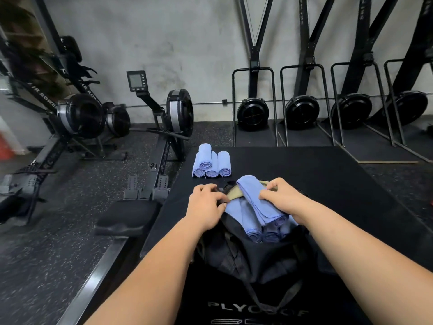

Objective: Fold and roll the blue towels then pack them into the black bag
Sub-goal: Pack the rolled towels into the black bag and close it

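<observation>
Far to my left, rowing machines stand on the speckled rubber floor. One rower's padded seat sits just beside the black platform I work on. Toward the platform's far left corner lies a stack of rolled blue towels: three side by side with a fourth resting on top, their spiral ends facing me, apart from my hands. Nearer to me, my left hand is curled over the left rim of the black bag. Its fingers and thumb pinch the edge of the bag's mouth, where a strip of tan lining shows. The bag lies on the platform between my forearms, and its mouth stands open. Inside the mouth I see several packed towels, rolled and lying side by side with their ends toward me. Across the top of them lies one more rolled towel, tilted, its far end raised above the bag's rim and its near end resting on the packed ones. My right hand grips this towel from the right side, fingers curled over its upper part. Farther right, a row of upright ski machines stands against the grey wall.
</observation>
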### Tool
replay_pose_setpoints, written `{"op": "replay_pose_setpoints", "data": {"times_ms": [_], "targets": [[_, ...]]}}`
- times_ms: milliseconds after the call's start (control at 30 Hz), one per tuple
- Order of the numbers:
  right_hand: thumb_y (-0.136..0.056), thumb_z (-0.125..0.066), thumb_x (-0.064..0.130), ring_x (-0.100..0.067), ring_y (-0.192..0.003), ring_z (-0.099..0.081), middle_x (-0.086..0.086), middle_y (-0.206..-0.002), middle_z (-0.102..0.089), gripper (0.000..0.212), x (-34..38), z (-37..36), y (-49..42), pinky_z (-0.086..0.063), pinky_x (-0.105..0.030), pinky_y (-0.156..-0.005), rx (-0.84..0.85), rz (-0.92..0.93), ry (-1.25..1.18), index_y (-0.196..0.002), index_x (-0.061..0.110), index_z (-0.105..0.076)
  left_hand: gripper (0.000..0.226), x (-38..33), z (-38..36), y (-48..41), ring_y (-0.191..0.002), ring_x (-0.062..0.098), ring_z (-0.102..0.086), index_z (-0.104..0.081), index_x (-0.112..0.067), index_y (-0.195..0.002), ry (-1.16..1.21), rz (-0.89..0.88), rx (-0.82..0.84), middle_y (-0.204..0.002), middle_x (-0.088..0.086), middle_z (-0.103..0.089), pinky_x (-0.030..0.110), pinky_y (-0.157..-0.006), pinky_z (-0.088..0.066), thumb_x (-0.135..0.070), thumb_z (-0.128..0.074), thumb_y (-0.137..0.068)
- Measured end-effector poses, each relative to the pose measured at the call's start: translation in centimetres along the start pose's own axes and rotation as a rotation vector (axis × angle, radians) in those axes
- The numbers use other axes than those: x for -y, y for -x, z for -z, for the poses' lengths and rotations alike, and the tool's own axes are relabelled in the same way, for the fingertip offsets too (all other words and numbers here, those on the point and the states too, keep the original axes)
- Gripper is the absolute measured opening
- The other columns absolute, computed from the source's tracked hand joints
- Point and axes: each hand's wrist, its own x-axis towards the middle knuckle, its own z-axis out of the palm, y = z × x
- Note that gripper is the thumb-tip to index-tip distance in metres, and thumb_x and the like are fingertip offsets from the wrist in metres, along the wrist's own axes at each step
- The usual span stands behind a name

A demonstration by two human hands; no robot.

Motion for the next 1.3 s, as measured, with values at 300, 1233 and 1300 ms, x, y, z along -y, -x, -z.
{"op": "replay_pose_setpoints", "data": {"times_ms": [300, 1233, 1300], "targets": [[-0.082, -0.075, 0.033, -0.018, -0.105, -0.062, 0.003, -0.119, -0.064, 0.028, -1.5, 0.2, -0.7, -0.052, -0.035, -0.086, 0.145, 0.070, 0.057, -0.105, 0.046, -0.066, 0.064, 1.1, -1.7, -0.8, -0.139, 0.027, -0.041, -0.057, -0.032, -0.141, -0.084, -0.004, -0.024, -0.152, -0.013, -0.046, 0.041, -0.118, -0.030, -0.060, -0.072, -0.085], [-0.098, -0.060, 0.029, -0.037, -0.138, -0.047, -0.016, -0.148, -0.056, 0.060, 3.3, -12.7, -4.2, -0.040, -0.038, -0.108, 0.126, 0.221, 0.383, -0.154, 0.015, -0.044, 0.090, 1.9, 3.8, -0.5, -0.150, 0.017, -0.032, -0.043, -0.016, -0.159, 0.306, -0.187, 0.075, -0.163, -0.003, -0.035, 0.016, -0.119, -0.018, -0.015, -0.080, -0.077], [-0.100, -0.056, 0.025, -0.037, -0.137, -0.047, -0.015, -0.150, -0.053, 0.058, 3.2, -13.3, -3.9, -0.040, -0.040, -0.109, 0.202, 0.211, 0.496, -0.156, 0.013, -0.042, 0.089, 2.1, 3.8, -0.4, -0.149, 0.016, -0.032, -0.045, -0.016, -0.158, 0.309, -0.199, 0.061, -0.163, -0.004, -0.035, 0.014, -0.118, -0.017, -0.014, -0.082, -0.078]]}}
